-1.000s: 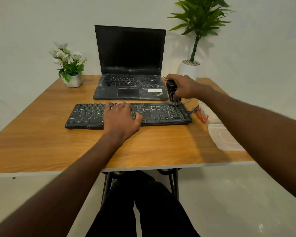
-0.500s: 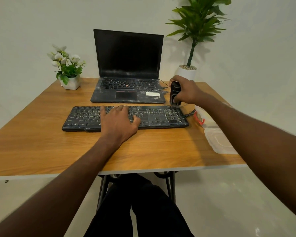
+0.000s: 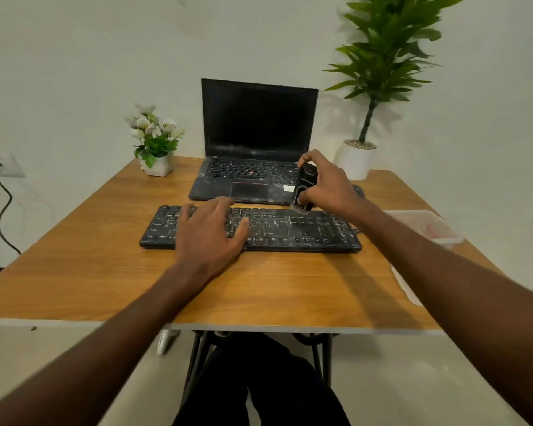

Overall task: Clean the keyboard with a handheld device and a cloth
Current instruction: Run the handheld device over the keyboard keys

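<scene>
A dusty black keyboard (image 3: 305, 233) lies across the middle of the wooden table (image 3: 74, 272). My left hand (image 3: 210, 236) rests flat on its left half, fingers spread over the keys. My right hand (image 3: 328, 186) grips a small black handheld device (image 3: 304, 187), held upright. Its lower end touches the keyboard's back edge, right of centre. No cloth is in view.
A dusty open laptop (image 3: 253, 155) stands behind the keyboard. A small white flower pot (image 3: 156, 149) sits at the back left and a tall potted plant (image 3: 370, 96) at the back right. A clear plastic container (image 3: 428, 226) and its lid (image 3: 406, 287) lie near the table's right edge.
My right hand has carried the device left and down from beside the laptop's corner onto the keyboard's back edge. My left hand has stayed on the keys. The view has tilted.
</scene>
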{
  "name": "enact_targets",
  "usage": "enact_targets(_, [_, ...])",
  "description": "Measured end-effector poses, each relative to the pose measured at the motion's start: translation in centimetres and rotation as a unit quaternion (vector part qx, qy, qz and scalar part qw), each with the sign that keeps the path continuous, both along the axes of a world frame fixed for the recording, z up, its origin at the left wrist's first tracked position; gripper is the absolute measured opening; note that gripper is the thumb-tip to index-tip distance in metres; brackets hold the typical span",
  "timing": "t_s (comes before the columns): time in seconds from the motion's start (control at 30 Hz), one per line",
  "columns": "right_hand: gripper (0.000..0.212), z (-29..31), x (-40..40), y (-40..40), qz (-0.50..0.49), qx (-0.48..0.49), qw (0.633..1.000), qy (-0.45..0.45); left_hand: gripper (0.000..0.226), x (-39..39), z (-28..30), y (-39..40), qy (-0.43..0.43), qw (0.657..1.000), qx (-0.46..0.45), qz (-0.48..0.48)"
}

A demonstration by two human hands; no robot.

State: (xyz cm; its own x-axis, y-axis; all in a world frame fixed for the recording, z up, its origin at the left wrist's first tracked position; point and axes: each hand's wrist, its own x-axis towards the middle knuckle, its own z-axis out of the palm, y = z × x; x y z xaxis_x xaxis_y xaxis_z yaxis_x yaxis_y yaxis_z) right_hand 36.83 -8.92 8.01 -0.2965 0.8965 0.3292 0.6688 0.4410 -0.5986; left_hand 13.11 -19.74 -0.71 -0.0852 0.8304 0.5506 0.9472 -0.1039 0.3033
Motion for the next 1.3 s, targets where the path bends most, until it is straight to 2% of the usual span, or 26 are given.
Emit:
enact_targets(0.1, [0.075,-0.5,-2.7,-0.4,0.032,-0.037,0.995,0.084,0.065,-6.7,0.5,-1.7,-0.048,0.999,-0.012,0.013])
enact_targets(0.23, [0.068,-1.1,-8.2,-0.6,0.063,-0.084,0.977,0.187,0.087,-14.8,0.4,-2.5,-0.175,0.977,-0.123,-0.008])
enact_targets(0.33, [0.065,-1.3,-12.4,-0.2,0.087,-0.103,0.968,0.211,0.123,-17.0,-0.3,-2.0,-0.277,0.942,-0.186,-0.049])
enact_targets(0.4, [0.070,-1.5,-15.1,0.1,0.112,-0.118,0.965,0.207,0.144,-17.6,-0.5,-1.4,-0.298,0.926,-0.219,-0.073])
enact_targets(0.5, [0.076,-1.7,-18.6,0.0,0.138,-0.121,0.964,0.190,0.152,-18.0,-0.5,-0.3,-0.263,0.922,-0.270,-0.089])
enact_targets(0.6, [0.076,-2.0,-21.5,0.2,0.145,-0.106,0.970,0.164,0.159,-18.1,-0.3,0.7,-0.204,0.934,-0.286,-0.069])
enact_targets(0.7, [0.076,-2.4,-23.5,0.4,0.147,-0.091,0.974,0.148,0.153,-17.9,0.0,1.1,-0.156,0.940,-0.298,-0.065])
enact_targets(0.87, [0.076,-3.5,-25.0,-0.1,0.182,-0.025,0.980,0.073,0.161,-18.6,-0.8,1.4,-0.161,0.943,-0.285,-0.062])
enact_targets(1.03, [0.068,-1.9,-25.4,0.4,0.248,0.002,0.966,-0.076,0.156,-18.3,-0.5,1.2,-0.162,0.942,-0.290,-0.052])
enact_targets(1.1, [0.068,-1.1,-25.8,0.4,0.243,0.014,0.967,-0.074,0.149,-18.1,-0.2,1.0,-0.162,0.942,-0.289,-0.051])
enact_targets(1.2, [0.071,-1.6,-25.7,0.3,0.262,-0.044,0.963,-0.052,0.143,-18.1,-0.2,0.8,-0.169,0.942,-0.283,-0.058])
enact_targets(1.3, [0.075,-0.7,-24.6,0.7,0.260,-0.071,0.954,-0.130,0.153,-18.3,-0.4,0.9,-0.171,0.939,-0.293,-0.051])
